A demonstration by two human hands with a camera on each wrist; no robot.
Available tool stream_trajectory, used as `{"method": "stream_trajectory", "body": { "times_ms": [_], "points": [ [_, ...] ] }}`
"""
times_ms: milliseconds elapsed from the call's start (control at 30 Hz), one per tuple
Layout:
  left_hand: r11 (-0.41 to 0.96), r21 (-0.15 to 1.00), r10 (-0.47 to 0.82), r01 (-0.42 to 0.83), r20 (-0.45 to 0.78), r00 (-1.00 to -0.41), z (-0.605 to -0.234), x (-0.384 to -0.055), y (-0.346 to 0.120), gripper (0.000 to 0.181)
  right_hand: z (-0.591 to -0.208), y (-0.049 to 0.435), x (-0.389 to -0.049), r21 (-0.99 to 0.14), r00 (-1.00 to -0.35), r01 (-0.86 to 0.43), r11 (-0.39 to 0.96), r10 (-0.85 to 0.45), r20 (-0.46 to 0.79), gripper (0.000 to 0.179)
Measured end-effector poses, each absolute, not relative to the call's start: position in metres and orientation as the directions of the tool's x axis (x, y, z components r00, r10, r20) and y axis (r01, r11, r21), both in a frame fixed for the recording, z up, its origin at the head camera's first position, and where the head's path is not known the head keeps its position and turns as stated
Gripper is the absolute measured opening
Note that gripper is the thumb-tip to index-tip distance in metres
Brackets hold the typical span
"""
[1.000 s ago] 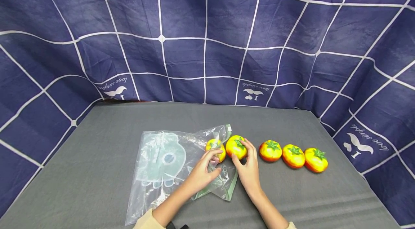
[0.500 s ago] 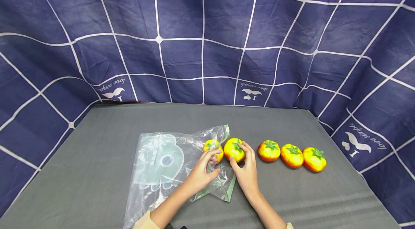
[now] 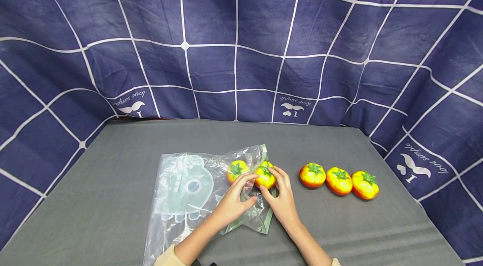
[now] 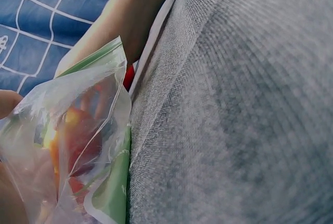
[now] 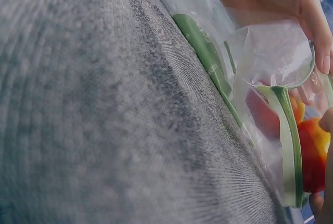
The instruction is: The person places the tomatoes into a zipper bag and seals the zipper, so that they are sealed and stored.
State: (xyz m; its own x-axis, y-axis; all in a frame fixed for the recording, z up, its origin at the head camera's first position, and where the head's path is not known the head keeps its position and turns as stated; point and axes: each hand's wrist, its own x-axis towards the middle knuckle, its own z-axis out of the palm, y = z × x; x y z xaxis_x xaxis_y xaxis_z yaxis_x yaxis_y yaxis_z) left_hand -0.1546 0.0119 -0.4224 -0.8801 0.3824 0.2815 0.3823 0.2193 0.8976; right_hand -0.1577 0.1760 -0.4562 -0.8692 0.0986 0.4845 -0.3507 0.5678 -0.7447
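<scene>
A clear zip bag (image 3: 188,207) with a pale cartoon print and green zip edges lies flat, its mouth turned right. My left hand (image 3: 235,204) holds the bag's mouth, thumb and fingers spread apart at the opening. Inside sits one yellow-red tomato (image 3: 236,169) with a green leafy top, seen through the plastic. With my right hand (image 3: 284,202) I grip a second tomato (image 3: 264,179) at the mouth, thumb in front and fingers behind. In the right wrist view this tomato (image 5: 313,153) shows behind the green zip strip (image 5: 289,140).
Three more tomatoes stand in a row on the right: a near one (image 3: 312,175), a middle one (image 3: 339,181) and an outer one (image 3: 365,185). The grey tabletop (image 3: 113,165) ends at a blue curtain (image 3: 211,69) with white grid lines.
My right hand has moved left, bringing its tomato into the bag's mouth. The tomato inside has shifted left, deeper into the bag. The left hand has stayed nearly still.
</scene>
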Motion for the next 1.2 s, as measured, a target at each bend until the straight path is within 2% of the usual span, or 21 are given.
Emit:
{"method": "stream_trajectory", "body": {
  "times_ms": [233,533,867,1200],
  "points": [
    [0.220,0.888,0.382,0.404,0.302,-0.873,-0.423,-0.153,0.011,0.050,-0.458,0.176,-0.159,-0.751,-0.867,-0.387,0.535,0.067,0.495,0.051],
    [0.246,0.886,0.383,0.394,0.285,-0.879,-0.424,-0.153,0.011,0.049,-0.455,0.176,-0.158,-0.752,-0.877,-0.358,0.553,0.078,0.475,0.048],
    [0.183,0.894,0.398,0.408,0.312,-0.862,-0.424,-0.153,0.013,0.050,-0.458,0.175,-0.158,-0.802,-0.900,-0.364,0.473,0.041,0.433,0.045],
    [0.130,0.882,0.407,0.453,0.369,-0.836,-0.426,-0.155,0.012,0.052,-0.428,0.165,-0.143,-0.792,-0.900,-0.393,0.468,-0.021,0.435,0.042]
  ]
}}
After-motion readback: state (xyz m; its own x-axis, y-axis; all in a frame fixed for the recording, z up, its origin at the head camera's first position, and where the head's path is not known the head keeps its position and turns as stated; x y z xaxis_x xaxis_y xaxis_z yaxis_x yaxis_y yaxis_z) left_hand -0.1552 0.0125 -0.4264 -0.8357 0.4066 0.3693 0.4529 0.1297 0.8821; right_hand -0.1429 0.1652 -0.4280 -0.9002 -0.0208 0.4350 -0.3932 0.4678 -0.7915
